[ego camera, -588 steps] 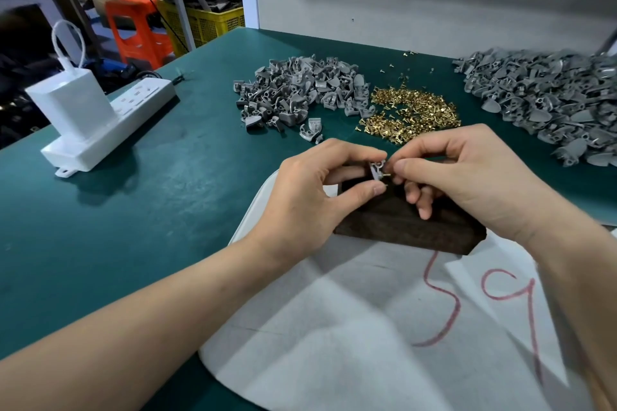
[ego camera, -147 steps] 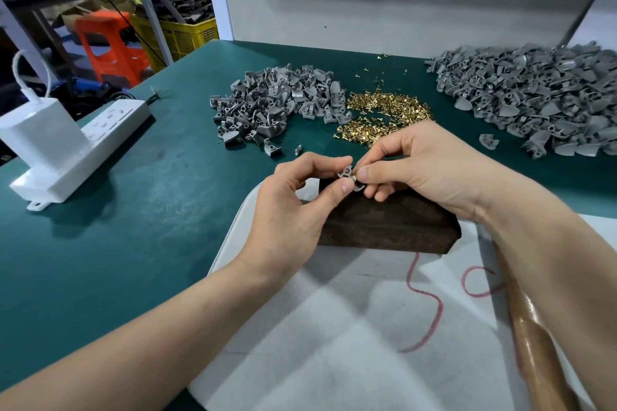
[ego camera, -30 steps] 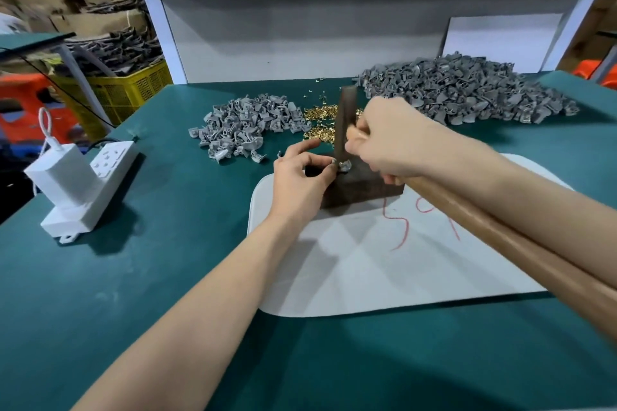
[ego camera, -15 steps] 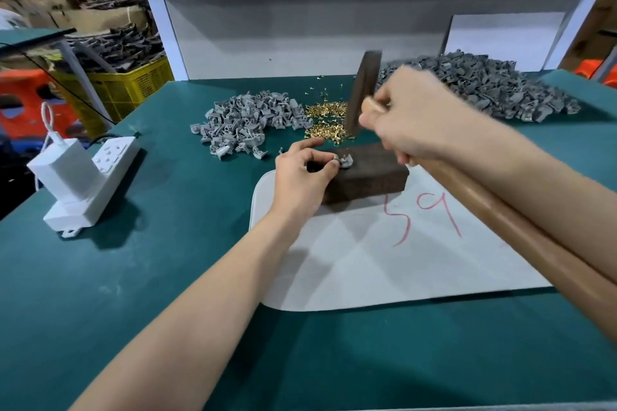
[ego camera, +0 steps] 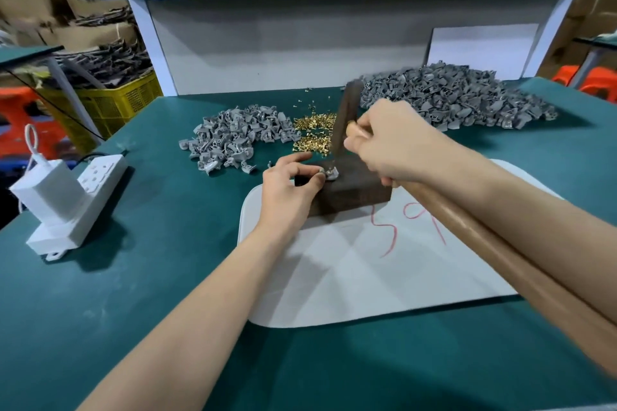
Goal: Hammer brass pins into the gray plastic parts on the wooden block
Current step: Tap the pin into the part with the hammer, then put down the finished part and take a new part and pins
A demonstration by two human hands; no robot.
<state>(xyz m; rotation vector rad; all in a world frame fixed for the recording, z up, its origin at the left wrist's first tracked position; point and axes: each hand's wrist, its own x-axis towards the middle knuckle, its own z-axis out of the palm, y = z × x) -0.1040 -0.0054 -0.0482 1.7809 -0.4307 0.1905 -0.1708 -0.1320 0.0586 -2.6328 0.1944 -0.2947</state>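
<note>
Our right hand [ego camera: 394, 140] clenched round hammer [ego camera: 484, 243] just below head; left hand [ego camera: 290, 187] pinching gray plastic part [ego camera: 330, 173]. Hammer: tan wooden handle, dark head upright, lower end at part. Wooden block [ego camera: 354, 193]: dark brown, on white mat [ego camera: 367, 277]. Part: small, pale, on block top. Brass pins [ego camera: 314, 133]: gold heap behind.

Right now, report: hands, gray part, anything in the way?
Left hand pinches small gray plastic part on dark wooden block. Right hand grips wooden-handled hammer, head at part. Fingertips beside strike point.
</note>
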